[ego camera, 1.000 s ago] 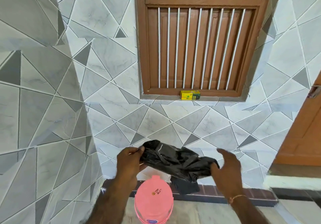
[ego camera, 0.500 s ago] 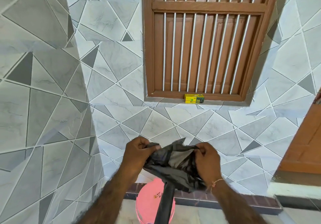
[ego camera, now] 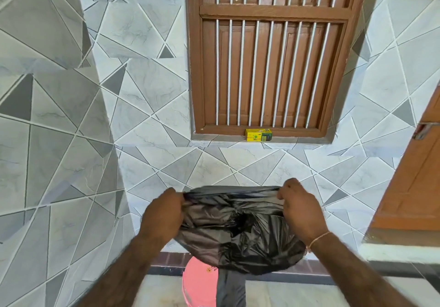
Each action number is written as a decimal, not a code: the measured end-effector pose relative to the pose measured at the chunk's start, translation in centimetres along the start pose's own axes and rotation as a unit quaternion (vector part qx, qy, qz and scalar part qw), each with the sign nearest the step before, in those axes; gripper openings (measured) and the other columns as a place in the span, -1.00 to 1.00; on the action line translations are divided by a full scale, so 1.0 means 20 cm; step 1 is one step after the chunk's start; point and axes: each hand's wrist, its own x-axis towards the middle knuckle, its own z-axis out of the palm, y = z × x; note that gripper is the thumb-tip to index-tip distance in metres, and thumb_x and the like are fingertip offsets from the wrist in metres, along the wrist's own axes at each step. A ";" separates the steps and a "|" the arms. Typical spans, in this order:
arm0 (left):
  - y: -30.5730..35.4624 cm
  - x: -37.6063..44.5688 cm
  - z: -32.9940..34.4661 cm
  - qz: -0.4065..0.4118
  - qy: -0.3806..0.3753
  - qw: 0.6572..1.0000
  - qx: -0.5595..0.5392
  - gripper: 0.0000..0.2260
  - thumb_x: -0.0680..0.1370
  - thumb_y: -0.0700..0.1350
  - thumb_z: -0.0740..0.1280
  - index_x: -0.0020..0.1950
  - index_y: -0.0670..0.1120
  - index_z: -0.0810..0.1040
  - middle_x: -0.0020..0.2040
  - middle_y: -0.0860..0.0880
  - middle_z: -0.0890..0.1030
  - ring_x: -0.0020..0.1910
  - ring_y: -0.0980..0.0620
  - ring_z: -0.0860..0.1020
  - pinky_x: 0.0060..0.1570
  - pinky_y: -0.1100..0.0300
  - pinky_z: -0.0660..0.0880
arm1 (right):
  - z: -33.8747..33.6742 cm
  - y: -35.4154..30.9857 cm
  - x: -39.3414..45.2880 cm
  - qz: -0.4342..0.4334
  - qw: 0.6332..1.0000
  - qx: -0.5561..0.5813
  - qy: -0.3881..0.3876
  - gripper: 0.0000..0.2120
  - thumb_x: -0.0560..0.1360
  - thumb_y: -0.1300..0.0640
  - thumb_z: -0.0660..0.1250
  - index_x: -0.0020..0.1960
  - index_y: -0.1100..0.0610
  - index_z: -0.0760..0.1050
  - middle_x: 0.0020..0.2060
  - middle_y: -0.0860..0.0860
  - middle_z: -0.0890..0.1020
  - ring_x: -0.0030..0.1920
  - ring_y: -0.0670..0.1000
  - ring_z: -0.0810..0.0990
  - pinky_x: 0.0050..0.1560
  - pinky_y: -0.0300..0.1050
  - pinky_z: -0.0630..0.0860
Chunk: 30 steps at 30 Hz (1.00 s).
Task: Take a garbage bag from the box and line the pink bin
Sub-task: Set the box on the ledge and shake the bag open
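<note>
A black garbage bag [ego camera: 235, 230] is stretched wide between my hands, its mouth pulled open and its tail hanging down. My left hand [ego camera: 164, 213] pinches the bag's left rim. My right hand [ego camera: 300, 209] grips the right rim. Below the bag stands the pink bin [ego camera: 200, 283] on the floor, mostly covered by the hanging plastic. The yellow bag box [ego camera: 258, 135] rests on the window sill on the far wall.
A brown barred window [ego camera: 269, 56] fills the tiled wall ahead. A tiled wall corner [ego camera: 102, 116] juts out on the left. An orange-brown door [ego camera: 419, 175] and a raised ledge [ego camera: 400, 252] are on the right.
My hands have moved apart and spread the crumpled bag open. The bag's tail now hangs down over the pink bin.
</note>
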 end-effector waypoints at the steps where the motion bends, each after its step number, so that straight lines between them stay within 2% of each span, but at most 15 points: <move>1: 0.01 0.01 0.00 -0.017 0.032 0.998 -0.050 -0.81 0.56 -0.18 0.17 0.01 -0.13 0.58 0.03 -0.16 0.62 0.00 -0.19 0.60 0.05 0.03 0.51 | -0.01 -0.02 -0.01 -0.023 0.999 -0.045 -0.016 -0.90 0.40 0.26 0.23 -0.18 0.17 0.52 -0.11 0.12 0.53 -0.35 0.22 0.57 -0.38 -0.02 0.47; 3: 0.02 0.03 0.01 -0.048 0.071 0.986 -0.146 -0.81 0.57 -0.13 0.19 -0.12 -0.12 0.57 -0.06 -0.16 0.64 -0.09 -0.17 0.59 0.01 0.03 0.50 | -0.03 -0.05 -0.03 -0.048 0.994 -0.090 -0.030 -0.87 0.46 0.11 0.23 -0.17 0.15 0.51 -0.13 0.10 0.52 -0.38 0.18 0.57 -0.44 -0.04 0.42; 5: 0.03 0.02 0.03 -0.055 0.093 0.978 -0.176 -0.83 0.52 0.03 0.27 -0.08 -0.05 0.56 -0.10 -0.08 0.62 -0.09 -0.14 0.60 -0.03 0.04 0.52 | -0.03 -0.08 -0.06 -0.064 0.990 -0.125 -0.029 -0.84 0.47 0.02 0.24 -0.14 0.11 0.48 -0.14 0.08 0.50 -0.38 0.15 0.58 -0.46 -0.06 0.41; 8: -0.01 0.01 0.11 0.037 0.050 0.998 0.028 -0.67 0.51 0.05 0.29 0.25 0.05 0.36 0.01 -0.04 0.56 -0.04 -0.14 0.63 -0.02 0.00 0.57 | -0.03 -0.06 -0.09 -0.064 0.977 -0.183 -0.091 -0.80 0.48 0.16 0.24 0.11 0.07 0.42 0.02 0.10 0.49 -0.18 0.18 0.63 -0.31 0.03 0.53; 10: -0.09 0.01 0.15 0.132 -0.012 0.980 0.149 -0.67 0.54 -0.02 0.25 0.30 0.07 0.33 0.05 -0.06 0.56 -0.01 -0.13 0.63 -0.01 0.02 0.58 | -0.05 0.00 -0.10 -0.062 0.965 -0.222 -0.124 -0.70 0.49 0.22 0.20 0.21 0.07 0.41 0.09 0.12 0.49 -0.08 0.20 0.62 -0.23 0.06 0.54; 13: -0.23 0.03 0.13 0.208 -0.061 0.950 0.226 -0.77 0.49 -0.13 0.34 0.14 0.02 0.53 -0.07 -0.08 0.62 -0.15 -0.12 0.65 -0.16 0.02 0.61 | -0.08 0.13 -0.11 -0.027 0.939 -0.292 -0.177 -0.70 0.54 0.24 0.13 0.22 0.12 0.46 0.15 0.12 0.51 0.06 0.19 0.61 -0.06 0.06 0.56; 15: -0.29 0.04 0.11 0.140 -0.057 0.958 0.242 -0.83 0.35 -0.16 0.50 -0.10 -0.04 0.62 -0.24 -0.06 0.63 -0.33 -0.09 0.65 -0.33 0.04 0.63 | -0.08 0.20 -0.12 0.018 0.924 -0.313 -0.218 -0.71 0.55 0.22 0.12 0.22 0.11 0.46 0.17 0.08 0.52 0.14 0.16 0.60 0.04 0.03 0.54; 18: -0.26 0.05 0.11 -0.061 0.018 0.998 0.022 -0.88 0.51 -0.17 0.34 0.00 -0.15 0.61 -0.07 -0.14 0.68 -0.10 -0.17 0.67 -0.04 -0.01 0.61 | -0.05 0.27 -0.10 0.125 0.947 -0.225 -0.191 -0.73 0.50 0.18 0.16 0.17 0.10 0.48 0.11 0.11 0.59 0.12 0.18 0.62 0.06 0.01 0.55; 19: -0.24 0.06 0.13 -0.145 0.040 0.984 -0.093 -0.84 0.54 -0.17 0.28 0.01 -0.19 0.61 -0.05 -0.19 0.68 -0.08 -0.21 0.65 0.01 -0.03 0.58 | -0.03 0.27 -0.09 0.166 0.956 -0.167 -0.177 -0.74 0.47 0.17 0.18 0.12 0.11 0.50 0.09 0.14 0.61 0.09 0.20 0.63 0.05 0.01 0.55; 22: -0.17 0.08 0.20 -0.324 0.119 0.851 -0.395 -0.82 0.46 -0.17 0.33 -0.05 -0.25 0.62 -0.14 -0.22 0.68 -0.16 -0.24 0.63 -0.06 -0.05 0.62 | -0.01 0.23 -0.05 0.256 0.958 -0.026 -0.127 -0.78 0.46 0.01 0.25 -0.03 0.14 0.54 -0.01 0.20 0.65 0.00 0.24 0.62 -0.02 -0.01 0.54; 23: -0.14 0.09 0.22 -0.337 0.131 0.821 -0.442 -0.82 0.42 -0.19 0.37 -0.03 -0.25 0.62 -0.13 -0.21 0.67 -0.16 -0.22 0.63 -0.08 -0.02 0.61 | 0.00 0.22 -0.04 0.268 0.956 -0.010 -0.117 -0.72 0.47 -0.07 0.26 -0.06 0.14 0.54 -0.03 0.20 0.65 -0.01 0.24 0.62 -0.04 -0.01 0.53; 24: -0.11 0.09 0.24 -0.324 0.123 0.827 -0.443 -0.80 0.39 -0.23 0.40 -0.01 -0.24 0.62 -0.11 -0.19 0.67 -0.15 -0.20 0.63 -0.09 0.03 0.58 | -0.01 0.20 -0.04 0.276 0.955 -0.013 -0.108 -0.69 0.47 -0.11 0.27 -0.05 0.14 0.54 -0.03 0.19 0.65 -0.01 0.24 0.62 -0.04 0.00 0.53; 27: -0.09 0.12 0.24 -0.045 -0.037 0.982 -0.181 -0.70 0.46 -0.27 0.31 0.18 -0.13 0.57 0.04 -0.16 0.63 0.02 -0.19 0.61 0.05 0.05 0.52 | -0.04 0.21 0.00 0.234 0.958 -0.119 -0.113 -0.76 0.48 0.11 0.23 0.11 0.16 0.49 0.07 0.17 0.61 0.09 0.24 0.61 0.04 0.02 0.54; 28: -0.10 0.13 0.21 0.069 -0.130 0.989 -0.024 -0.67 0.50 -0.24 0.26 0.26 -0.10 0.51 0.13 -0.16 0.58 0.13 -0.19 0.58 0.13 0.03 0.51 | -0.07 0.22 0.03 0.212 0.955 -0.154 -0.138 -0.74 0.48 0.18 0.18 0.16 0.16 0.45 0.11 0.17 0.59 0.13 0.25 0.60 0.08 0.04 0.54; 30: -0.05 0.16 0.09 0.134 -0.241 0.942 0.193 -0.71 0.55 -0.17 0.22 0.27 -0.13 0.43 0.21 -0.16 0.53 0.21 -0.18 0.55 0.16 -0.01 0.50 | -0.12 0.26 0.10 0.175 0.949 -0.183 -0.189 -0.67 0.49 0.20 0.13 0.24 0.14 0.41 0.18 0.18 0.57 0.18 0.25 0.58 0.14 0.05 0.52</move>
